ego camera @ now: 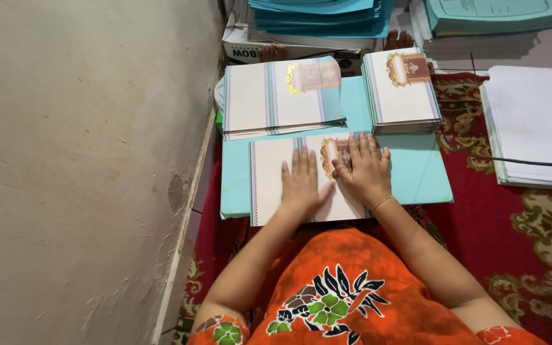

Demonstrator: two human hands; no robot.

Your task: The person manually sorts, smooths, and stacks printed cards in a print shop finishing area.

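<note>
While both hands lie flat and open, the left hand (300, 185) and right hand (367, 169) press a white card (269, 185) on a blue board (416, 172). Beside it are a red rug (499, 223) and a plain wall (78, 160).

Left hand (301, 184), right hand (367, 169) seemingly flat

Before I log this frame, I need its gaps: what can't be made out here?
Head view only:
- Card: its middle and gold emblem lie partly under the left hand and right hand.
- Open stack: the folded flap covers its right part.
- White sheets: cut off by the right edge.
- Teal stacks: cut off by the top edge.
- Carton: mostly hidden under the teal stacks.
</note>
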